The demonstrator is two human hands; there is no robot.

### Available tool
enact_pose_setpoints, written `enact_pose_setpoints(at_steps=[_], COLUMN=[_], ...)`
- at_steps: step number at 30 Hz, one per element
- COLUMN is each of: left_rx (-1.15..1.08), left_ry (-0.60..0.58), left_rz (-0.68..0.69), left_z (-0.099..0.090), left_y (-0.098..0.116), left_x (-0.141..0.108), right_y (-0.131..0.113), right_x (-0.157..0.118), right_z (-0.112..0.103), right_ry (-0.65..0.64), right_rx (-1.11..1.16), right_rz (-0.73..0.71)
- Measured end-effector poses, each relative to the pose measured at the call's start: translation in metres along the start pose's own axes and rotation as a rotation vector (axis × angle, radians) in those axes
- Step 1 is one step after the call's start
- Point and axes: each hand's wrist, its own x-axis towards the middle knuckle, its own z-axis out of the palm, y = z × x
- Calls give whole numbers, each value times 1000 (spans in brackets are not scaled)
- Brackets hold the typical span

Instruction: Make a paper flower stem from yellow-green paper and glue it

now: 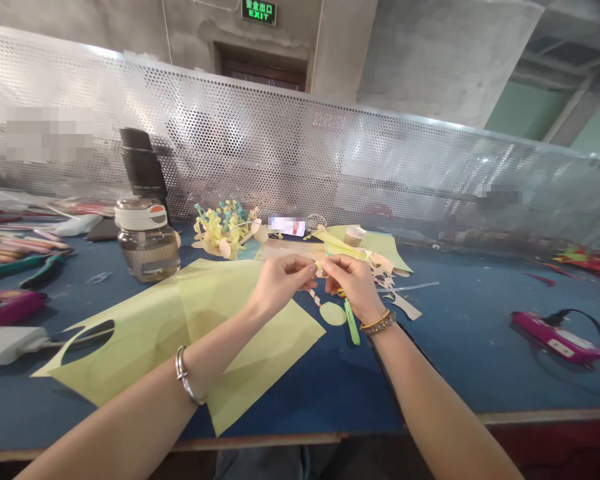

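Note:
My left hand (291, 275) and my right hand (349, 279) meet over the middle of the table, thumb and fingers pinched together on each. Between the fingertips shows a small pale yellow piece (319, 269), too small to tell its shape. Both hands seem to grip it. Under them lie a pale green paper oval (333, 314) and a bright green cutter-like tool (352, 323). A large yellow-green paper sheet (260, 360) with a hole cut at its left end spreads beneath my left forearm. Paper offcuts (405, 306) lie beside my right hand.
Behind my hands stands a cluster of yellow and blue paper flowers (225, 227). A glass jar (149, 250) and pliers (45, 270) are to the left. Purple power strips (557, 339) lie at both sides. A perforated metal screen (260, 147) closes off the table's back.

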Motion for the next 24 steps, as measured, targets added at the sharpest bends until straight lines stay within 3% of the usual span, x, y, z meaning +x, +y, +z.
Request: enact_pose_setpoints(at_steps=[17,24], left_rx=[11,19], left_ry=[-12,11], left_rz=[15,19], left_z=[0,1], left_y=[-2,1], left_x=[2,0], right_y=[0,1], right_x=[0,0], right_z=[0,-1], right_ry=[-19,-10], right_rx=[68,-14], right_rz=[28,-10])
